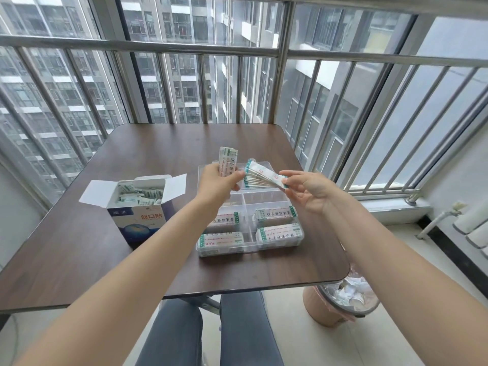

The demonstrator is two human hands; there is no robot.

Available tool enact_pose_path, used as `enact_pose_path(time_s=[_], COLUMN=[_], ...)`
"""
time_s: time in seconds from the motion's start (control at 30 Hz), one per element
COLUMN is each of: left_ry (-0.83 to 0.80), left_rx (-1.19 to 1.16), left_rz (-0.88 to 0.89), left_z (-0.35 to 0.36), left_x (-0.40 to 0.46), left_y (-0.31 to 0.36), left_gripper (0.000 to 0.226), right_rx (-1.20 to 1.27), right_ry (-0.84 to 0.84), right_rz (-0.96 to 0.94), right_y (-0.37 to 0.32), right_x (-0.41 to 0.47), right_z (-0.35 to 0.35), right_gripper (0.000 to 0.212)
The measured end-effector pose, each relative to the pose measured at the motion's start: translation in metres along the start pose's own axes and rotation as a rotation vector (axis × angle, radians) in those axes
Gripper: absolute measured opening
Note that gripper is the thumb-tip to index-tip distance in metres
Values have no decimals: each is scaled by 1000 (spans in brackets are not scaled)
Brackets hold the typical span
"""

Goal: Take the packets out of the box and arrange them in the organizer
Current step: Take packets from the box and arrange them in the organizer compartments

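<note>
1. Left hand (220,182) grips an upright bundle of packets (228,161).
2. Right hand (309,191) pinches a fanned stack of packets (261,177) by its end.
3. Both are held above the clear organizer (274,196), whose near compartments hold packets.
4. The open box (140,215) stands left of it on the table (79,233).

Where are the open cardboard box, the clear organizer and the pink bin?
cardboard box (137,220): head view, on its printed front face.
clear organizer (260,198): head view, on an empty compartment's wall.
pink bin (320,310): head view, on its outer side.
</note>
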State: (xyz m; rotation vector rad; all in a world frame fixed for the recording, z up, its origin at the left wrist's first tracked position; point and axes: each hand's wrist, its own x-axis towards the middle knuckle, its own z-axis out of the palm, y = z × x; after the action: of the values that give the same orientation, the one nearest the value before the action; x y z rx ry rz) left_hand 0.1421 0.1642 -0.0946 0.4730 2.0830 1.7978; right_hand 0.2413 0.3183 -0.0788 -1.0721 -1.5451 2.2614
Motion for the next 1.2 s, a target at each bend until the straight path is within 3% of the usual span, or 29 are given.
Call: enact_pose_path(time_s=[0.23, 0.43, 0.53, 0.67, 0.83, 1.0, 1.07, 1.2], left_ry=[81, 62, 23, -61, -162, -155, -136, -212], left_rx=[120, 263, 394, 478, 653, 738, 730, 808], left_rz=[6, 10, 69, 136, 162, 288, 345, 311], left_z=[8, 7, 7, 11, 16, 19, 20, 22], left_x=[10, 17, 19, 21, 26, 32, 33, 39], left_y=[-5, -13, -13, -14, -16, -12, -9, -10], left_gripper=[20, 19, 28, 18, 25, 14, 20, 19], right_rx=[-104, -256, -459, -806, -1208, -1278, -1262, -1218], right_ry=[67, 99, 107, 167, 130, 11, -22, -57], right_rz=[-71, -142, -204, -340, -385, -356, -357, -327], right_y=[2, 9, 13, 16, 10, -1, -5, -6], right_x=[12, 23, 28, 37, 41, 39, 38, 39], right_z=[-9, -6, -4, -3, 7, 7, 5, 1], right_gripper=[20, 24, 22, 27, 30, 25, 21, 25])
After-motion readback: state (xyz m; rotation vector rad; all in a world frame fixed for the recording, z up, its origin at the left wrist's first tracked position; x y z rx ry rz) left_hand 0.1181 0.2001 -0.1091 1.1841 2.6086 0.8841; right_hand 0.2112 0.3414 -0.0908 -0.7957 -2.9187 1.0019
